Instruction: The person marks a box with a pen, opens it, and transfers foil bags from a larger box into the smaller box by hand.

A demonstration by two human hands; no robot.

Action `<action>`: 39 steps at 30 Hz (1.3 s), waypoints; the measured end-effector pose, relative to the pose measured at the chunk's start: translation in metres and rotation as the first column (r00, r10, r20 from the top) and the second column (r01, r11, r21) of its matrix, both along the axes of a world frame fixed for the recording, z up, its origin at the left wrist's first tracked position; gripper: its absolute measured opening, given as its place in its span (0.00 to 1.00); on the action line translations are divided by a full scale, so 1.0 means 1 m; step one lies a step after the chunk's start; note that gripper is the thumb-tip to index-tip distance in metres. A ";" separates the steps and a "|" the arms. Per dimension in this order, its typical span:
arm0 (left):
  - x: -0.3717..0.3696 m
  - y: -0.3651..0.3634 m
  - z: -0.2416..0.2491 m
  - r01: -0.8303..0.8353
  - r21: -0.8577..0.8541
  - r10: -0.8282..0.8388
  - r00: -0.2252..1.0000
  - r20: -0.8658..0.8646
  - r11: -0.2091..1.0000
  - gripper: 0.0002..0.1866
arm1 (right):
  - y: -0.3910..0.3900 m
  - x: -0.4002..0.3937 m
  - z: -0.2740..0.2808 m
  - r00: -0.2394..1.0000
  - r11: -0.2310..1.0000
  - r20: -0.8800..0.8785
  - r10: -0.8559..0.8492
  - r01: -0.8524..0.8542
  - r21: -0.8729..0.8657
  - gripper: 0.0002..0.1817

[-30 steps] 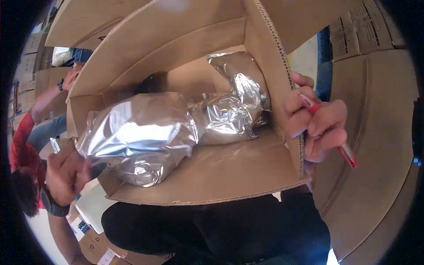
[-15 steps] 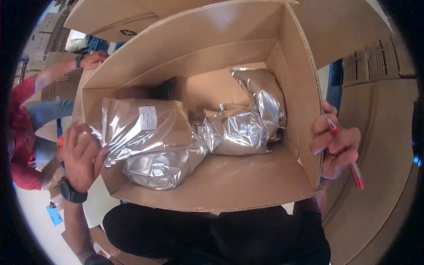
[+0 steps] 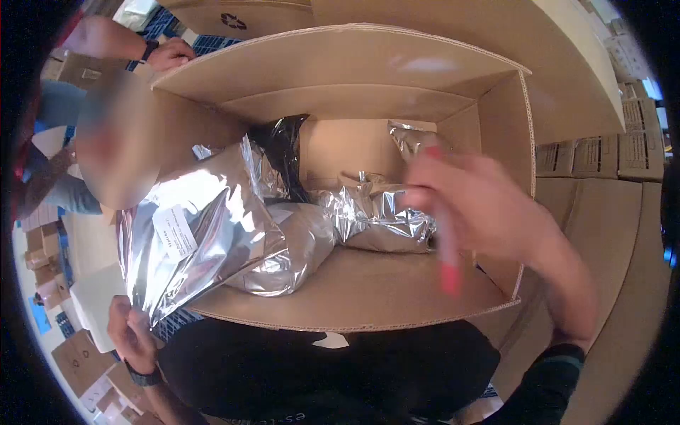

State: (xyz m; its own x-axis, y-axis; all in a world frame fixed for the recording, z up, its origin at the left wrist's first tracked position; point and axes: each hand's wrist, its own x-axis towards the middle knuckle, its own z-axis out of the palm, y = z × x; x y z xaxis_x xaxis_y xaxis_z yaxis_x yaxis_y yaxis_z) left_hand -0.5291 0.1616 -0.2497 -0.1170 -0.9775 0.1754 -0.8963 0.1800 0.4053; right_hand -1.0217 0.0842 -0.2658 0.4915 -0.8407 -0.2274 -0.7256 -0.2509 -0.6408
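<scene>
My left hand [image 3: 133,334] pinches the lower corner of a shiny silver foil bag [image 3: 227,230]. The bag carries a white printed label [image 3: 174,232] and lies tilted across the left end of a large open cardboard box [image 3: 368,280]. Over the box's right side is my right hand [image 3: 482,205], smeared by motion, with a red pen [image 3: 448,251] between its fingers. Beneath it sits another foil bag [image 3: 397,212], partly covered by the hand. A further foil bag [image 3: 273,273] rests under the labelled one, and black plastic [image 3: 283,149] shows behind it.
A co-worker's hand [image 3: 170,54] rests on the box's far left corner, and that person leans in at the left. Stacked cartons [image 3: 591,156] stand on the right. A large cardboard flap [image 3: 467,49] rises behind the box.
The labelled foil bag has been pulled left and towards me, over the box's edge. My right hand has left the right rim and moved over the bags with the pen.
</scene>
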 end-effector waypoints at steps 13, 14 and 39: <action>0.043 0.026 -0.090 -0.119 0.141 0.170 0.882 -0.439 0.983 0.26 | -0.042 0.030 -0.135 0.901 0.905 -0.201 0.384 -0.325 0.274 0.21; 0.041 0.025 -0.091 -0.108 0.126 0.154 0.878 -0.454 0.986 0.26 | -0.045 0.027 -0.115 0.937 0.932 -0.087 0.338 -0.320 0.171 0.21; 0.051 0.039 -0.107 -0.119 0.182 0.203 0.793 -0.574 0.976 0.22 | -0.038 -0.017 -0.048 0.963 0.961 -0.245 -0.113 0.043 -0.274 0.12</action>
State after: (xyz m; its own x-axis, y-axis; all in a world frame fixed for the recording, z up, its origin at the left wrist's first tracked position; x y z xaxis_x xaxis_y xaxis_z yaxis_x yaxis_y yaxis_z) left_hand -0.4778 0.2011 -0.3563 0.1279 -0.9913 0.0296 -0.4902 -0.0373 0.8708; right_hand -1.0391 0.0465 -0.3133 0.3763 -0.9209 -0.1019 -0.8801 -0.3209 -0.3498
